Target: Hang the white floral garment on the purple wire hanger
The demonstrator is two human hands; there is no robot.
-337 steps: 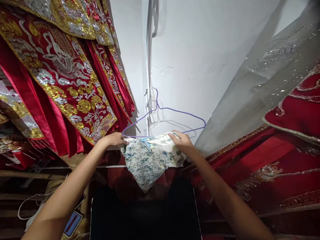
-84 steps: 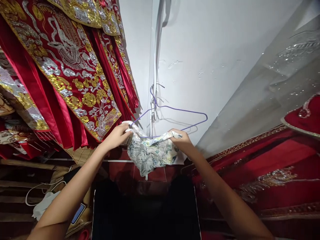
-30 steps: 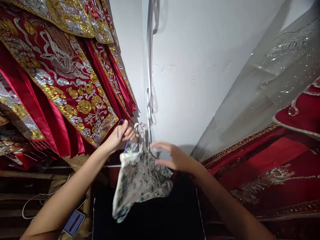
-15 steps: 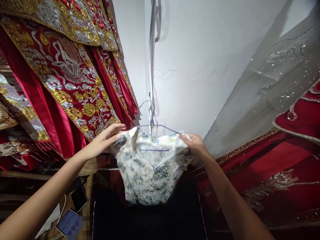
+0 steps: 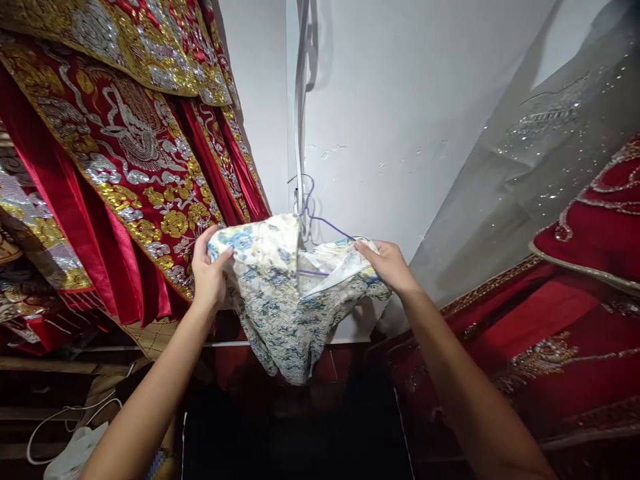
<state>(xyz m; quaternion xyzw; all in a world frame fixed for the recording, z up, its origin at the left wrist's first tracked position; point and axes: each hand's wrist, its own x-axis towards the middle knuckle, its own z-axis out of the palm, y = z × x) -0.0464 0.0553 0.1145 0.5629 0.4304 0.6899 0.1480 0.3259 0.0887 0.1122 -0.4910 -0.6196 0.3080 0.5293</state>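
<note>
A pale floral garment (image 5: pixel 290 310) with blue and yellow flowers hangs on a purple wire hanger (image 5: pixel 330 223), its hook beside a white upright rail (image 5: pixel 299 100). My left hand (image 5: pixel 209 270) grips the garment's left shoulder, thumb on top and fingers behind. At the opposite shoulder, my right hand (image 5: pixel 385 263) pinches the cloth near the neckline, close to the hanger's arm. The V-shaped neck opening faces me, with the hanger's lower bar showing through it. The left arm of the hanger is covered by cloth.
Red costumes with gold and silver embroidery (image 5: pixel 145 147) hang at the left. On the right are a sheer beaded veil (image 5: pixel 500 180) and a red beaded garment (image 5: pixel 590 227). A white wall (image 5: pixel 380 100) stands behind. White cables (image 5: pixel 75 417) and a pale bag (image 5: pixel 75 453) lie at the lower left.
The garment has turned and dropped open, its left shoulder now spread over the hanger. My left hand has moved right and closed on the cloth. The hanger's hook now shows above.
</note>
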